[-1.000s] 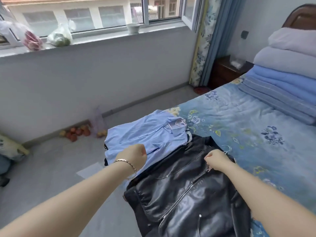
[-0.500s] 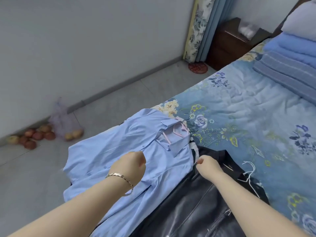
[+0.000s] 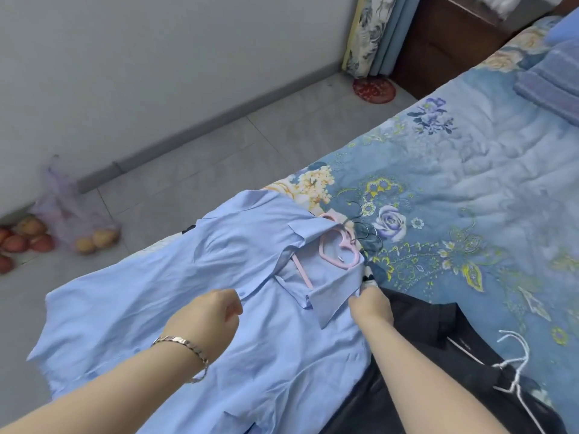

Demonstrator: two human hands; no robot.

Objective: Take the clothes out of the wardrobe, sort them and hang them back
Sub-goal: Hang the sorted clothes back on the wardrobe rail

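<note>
Since both hands left the black jacket point(image 3: 432, 321), my right hand point(image 3: 371, 306) pinches the collar of the blue shirt point(image 3: 156, 292) on the bed point(image 3: 470, 183), my left hand point(image 3: 206, 317) curls at its placket, grip unclear, so I reckon the shirt comes next.

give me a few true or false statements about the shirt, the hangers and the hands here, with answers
1. A pink hanger sits in the collar of the blue shirt. True.
2. The right hand grips the black jacket. False: it pinches the blue shirt's collar edge.
3. A white hanger lies at the black jacket's neck. True.
4. The fruit lies on the bed. False: it is on the floor.
5. The bracelet is on the right wrist. False: it is on the left wrist.
</note>
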